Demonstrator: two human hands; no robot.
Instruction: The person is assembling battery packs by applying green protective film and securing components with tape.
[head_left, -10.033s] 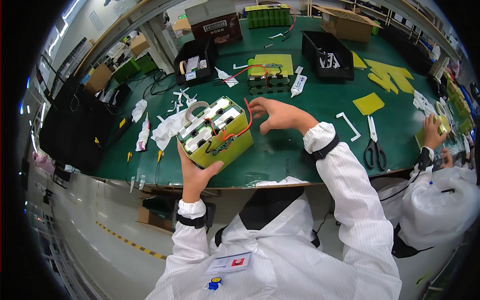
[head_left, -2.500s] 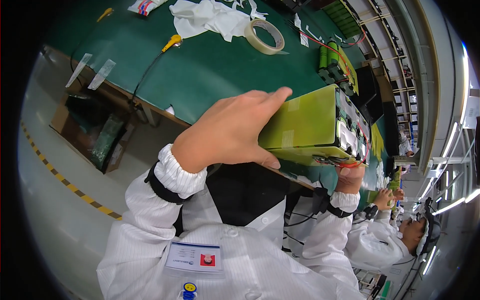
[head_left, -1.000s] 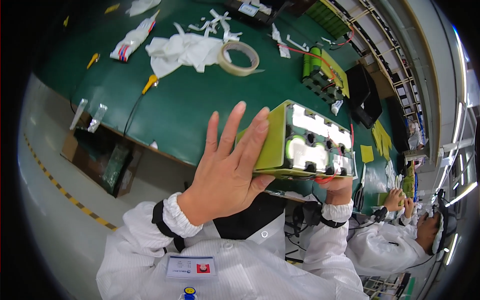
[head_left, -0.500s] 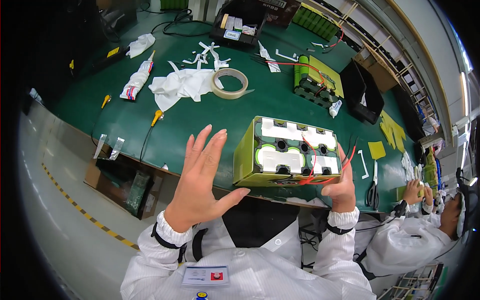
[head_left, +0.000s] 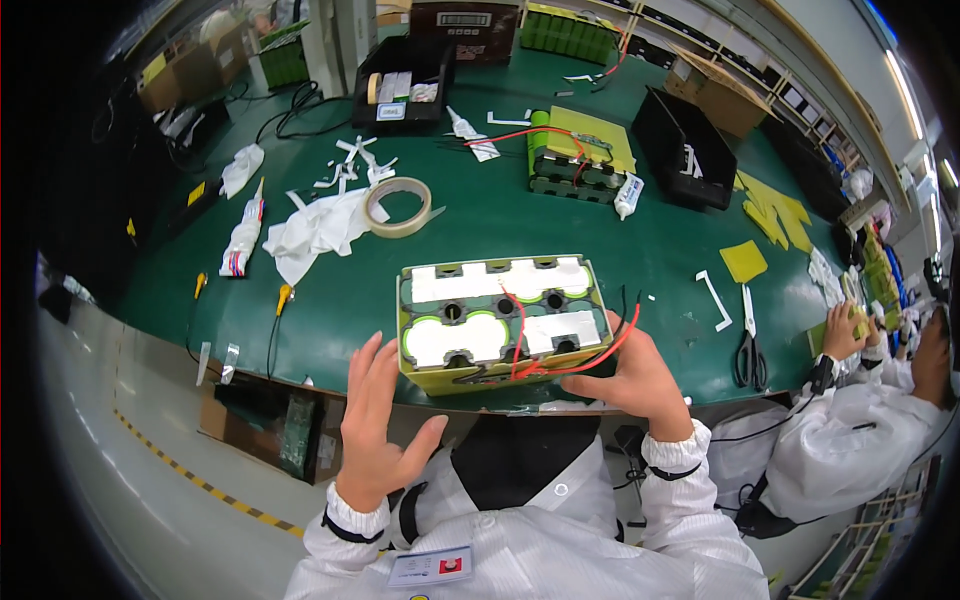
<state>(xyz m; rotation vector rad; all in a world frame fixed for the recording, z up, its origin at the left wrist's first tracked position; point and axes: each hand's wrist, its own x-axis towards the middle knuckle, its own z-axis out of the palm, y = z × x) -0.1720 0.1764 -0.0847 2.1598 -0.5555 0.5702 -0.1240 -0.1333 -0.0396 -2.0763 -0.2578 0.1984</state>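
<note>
A battery pack [head_left: 458, 342] in a yellow-green wrap lies near the table's front edge. White strips and green-rimmed round cells show on its top. Red and black wires [head_left: 598, 358] run from its front right corner. My right hand [head_left: 642, 382] grips the pack's right end, thumb toward the front, most fingers hidden behind it. Beside the left end is my left hand [head_left: 378, 430], open with thumb spread; whether its fingertips touch the pack I cannot tell.
On the green table [head_left: 480, 228] are a tape roll [head_left: 381, 222], white cloth [head_left: 315, 237], tubes, black-handled scissors [head_left: 748, 360] and yellow sheets [head_left: 743, 261]. A second battery pack [head_left: 575, 170] stands behind, near a black bin [head_left: 690, 165]. A co-worker [head_left: 830, 440] sits at the right.
The pack has turned, so its left side face no longer shows. My left hand has come closer to its left end. My right hand keeps its hold, and the whole view has shifted.
</note>
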